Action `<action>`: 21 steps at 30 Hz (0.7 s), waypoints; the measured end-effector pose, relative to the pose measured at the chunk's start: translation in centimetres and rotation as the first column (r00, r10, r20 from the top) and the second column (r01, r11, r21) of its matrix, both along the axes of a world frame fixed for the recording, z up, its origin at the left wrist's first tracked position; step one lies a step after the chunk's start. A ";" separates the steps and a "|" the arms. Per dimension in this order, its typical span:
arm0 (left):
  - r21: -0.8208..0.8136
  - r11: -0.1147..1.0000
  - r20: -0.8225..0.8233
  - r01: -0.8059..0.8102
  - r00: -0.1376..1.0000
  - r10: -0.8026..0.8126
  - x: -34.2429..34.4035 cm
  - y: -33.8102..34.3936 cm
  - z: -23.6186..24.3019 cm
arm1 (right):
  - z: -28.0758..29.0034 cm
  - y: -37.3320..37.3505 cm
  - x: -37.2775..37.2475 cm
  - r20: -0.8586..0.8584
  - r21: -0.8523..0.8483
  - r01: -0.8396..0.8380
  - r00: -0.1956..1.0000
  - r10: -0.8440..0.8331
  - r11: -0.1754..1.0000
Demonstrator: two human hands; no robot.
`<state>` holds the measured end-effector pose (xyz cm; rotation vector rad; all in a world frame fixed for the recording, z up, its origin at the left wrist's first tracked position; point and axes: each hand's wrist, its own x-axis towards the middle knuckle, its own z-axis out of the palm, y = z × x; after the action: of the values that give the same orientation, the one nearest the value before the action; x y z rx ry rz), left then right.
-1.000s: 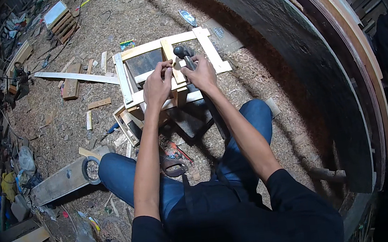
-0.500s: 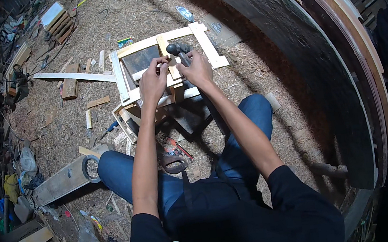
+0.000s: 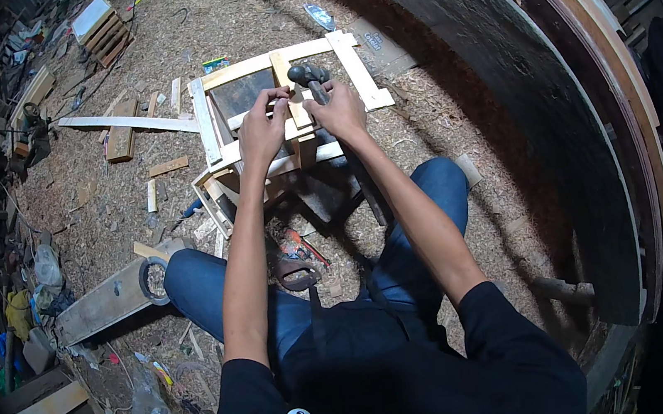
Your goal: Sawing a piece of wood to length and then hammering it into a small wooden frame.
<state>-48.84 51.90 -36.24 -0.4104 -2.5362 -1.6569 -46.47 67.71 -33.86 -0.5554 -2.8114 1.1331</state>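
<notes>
1. Gray board (image 3: 94,313) is seen at far left, gray ring (image 3: 143,284) set at its right end, just beside the left knee (image 3: 195,283).
2. Brown board (image 3: 121,144) is crossed by a long pale strip (image 3: 149,125).
3. Wooden frame (image 3: 206,127) is located ahead of the knees, directly under the hands.
4. Left hand (image 3: 259,137): fingertips bunched narrow beside the frame's centre slat (image 3: 280,67); whether anything small is pinched cannot be told.
5. Saw (image 3: 284,272) is seen on the ground between the knees, handle visible.
6. Hammer (image 3: 314,73) is gripped in the right hand (image 3: 343,113), head held by the slat.
7. Cardboard (image 3: 382,49) is laid right of frame; dark curved panel (image 3: 532,80) is seen beyond.
</notes>
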 end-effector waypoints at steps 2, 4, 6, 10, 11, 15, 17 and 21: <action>0.006 1.000 0.039 -0.002 0.999 0.002 -0.1 -0.1 0.0 | 0.0 -0.1 0.0 0.008 -0.005 0.002 1.000 -0.002 1.000; 0.132 0.991 0.003 -0.007 1.000 0.007 -0.4 -0.6 -0.5 | 0.1 -0.6 0.0 0.012 -0.012 0.011 1.000 -0.011 1.000; 0.217 0.976 -0.008 -0.025 1.000 0.028 -0.6 -0.4 -0.9 | -0.1 -0.2 0.0 0.021 -0.014 0.026 0.999 -0.026 1.000; 0.283 0.953 -0.044 -0.105 0.992 0.122 -1.0 -0.4 -1.1 | -0.9 0.2 -0.6 0.009 0.014 0.032 0.999 -0.032 0.999; 0.260 0.959 -0.059 -0.113 0.989 0.133 -0.9 -0.6 -1.0 | -0.8 0.1 -0.5 -0.016 0.030 0.028 0.999 -0.028 0.999; 0.264 0.956 -0.068 -0.127 0.986 0.150 -0.8 -1.2 -0.8 | -1.0 0.4 -0.4 -0.028 0.062 0.001 1.000 0.001 0.998; 0.287 0.948 -0.064 -0.139 0.984 0.164 -0.8 -1.7 -0.9 | -1.0 0.2 -0.2 -0.013 0.059 0.004 1.000 -0.003 0.998; 0.258 0.958 -0.090 -0.124 0.984 0.152 -0.6 -2.2 -0.9 | -1.0 0.1 -0.1 -0.060 0.090 -0.015 0.998 0.020 0.996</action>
<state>-49.42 49.70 -37.12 -0.2853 -2.1853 -1.8180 -46.55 67.76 -34.86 -0.4813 -2.8037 1.0028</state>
